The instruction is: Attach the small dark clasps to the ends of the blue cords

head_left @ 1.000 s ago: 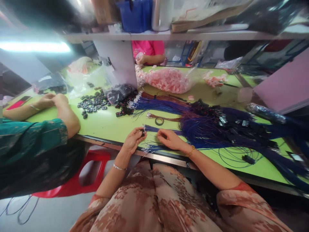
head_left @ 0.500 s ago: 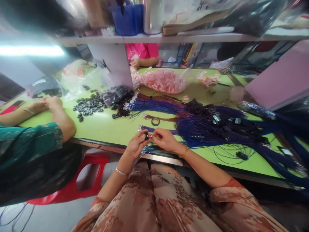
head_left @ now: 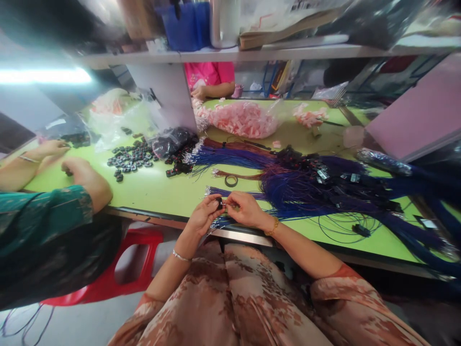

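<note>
Between the thumb and fingers of my left hand point(head_left: 202, 216) is a small black connector housing point(head_left: 219, 203). My right hand point(head_left: 245, 208) is closed in a pinch right beside it, on a thin wire whose pale end meets the housing's right side. How far the wire end goes in is too small to tell. Behind my hands lie blue and purple wires point(head_left: 237, 194) with silvery terminals at their left ends. A roll of dark tape point(head_left: 231, 180) rests on the green table just beyond.
Loose black housings point(head_left: 131, 156) are scattered to the left, near a co-worker's hands point(head_left: 77, 168). A large wire bundle point(head_left: 295, 187) covers the right side. A bag of pink parts point(head_left: 245, 120) lies farther back, under a shelf point(head_left: 201, 56). A red stool point(head_left: 144, 259) stands at lower left.
My right hand has come slightly closer to the black connector housing, and the gap between my hands is narrower. The co-worker's hands on the left have moved apart.
</note>
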The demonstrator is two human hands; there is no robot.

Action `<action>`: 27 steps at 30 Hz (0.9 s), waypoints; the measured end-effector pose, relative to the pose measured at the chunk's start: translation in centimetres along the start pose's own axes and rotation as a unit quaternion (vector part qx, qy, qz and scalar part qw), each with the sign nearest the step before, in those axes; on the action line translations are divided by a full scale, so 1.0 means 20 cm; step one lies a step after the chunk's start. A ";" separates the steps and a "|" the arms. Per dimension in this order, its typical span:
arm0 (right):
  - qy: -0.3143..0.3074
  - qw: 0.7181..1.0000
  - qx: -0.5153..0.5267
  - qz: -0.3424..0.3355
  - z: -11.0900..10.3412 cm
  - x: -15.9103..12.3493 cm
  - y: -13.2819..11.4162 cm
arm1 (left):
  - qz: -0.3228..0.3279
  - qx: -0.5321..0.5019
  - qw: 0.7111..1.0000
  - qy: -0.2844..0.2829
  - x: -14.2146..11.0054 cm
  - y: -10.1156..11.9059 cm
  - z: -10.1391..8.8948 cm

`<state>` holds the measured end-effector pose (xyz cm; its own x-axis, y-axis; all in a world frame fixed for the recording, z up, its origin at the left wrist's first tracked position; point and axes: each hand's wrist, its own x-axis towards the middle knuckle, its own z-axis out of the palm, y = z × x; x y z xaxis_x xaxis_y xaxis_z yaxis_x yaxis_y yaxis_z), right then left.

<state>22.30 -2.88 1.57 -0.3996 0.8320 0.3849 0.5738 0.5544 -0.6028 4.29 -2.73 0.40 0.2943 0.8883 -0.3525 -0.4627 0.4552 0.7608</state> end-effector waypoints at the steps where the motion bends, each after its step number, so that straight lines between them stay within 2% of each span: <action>1: -0.001 1.000 -0.010 -0.009 0.00 0.00 0.00 | -0.002 0.004 1.000 0.007 0.00 0.00 0.00; 9: -0.027 0.994 -0.091 -0.061 0.05 -0.01 0.03 | 0.007 0.017 0.999 0.052 0.00 -0.05 0.03; 13: -0.037 0.994 -0.085 -0.064 0.06 -0.02 0.05 | 0.012 0.010 0.997 0.072 0.00 -0.07 0.03; 21: -0.066 0.995 -0.059 -0.035 0.07 -0.03 0.02 | 0.026 0.034 0.994 0.101 -0.02 -0.10 0.02; 25: -0.092 0.996 -0.002 0.008 0.00 0.03 0.05 | 0.036 0.053 0.994 0.088 -0.02 -0.10 0.03; 27: -0.087 0.995 -0.032 0.046 -0.04 0.09 0.10 | 0.046 0.065 0.993 0.084 -0.02 -0.09 0.02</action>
<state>23.27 -0.33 1.54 -0.4574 0.8664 0.2003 0.6561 0.4808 -0.5816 5.38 -4.01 -0.51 0.1075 0.9281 -0.3565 -0.3661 0.3704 0.8537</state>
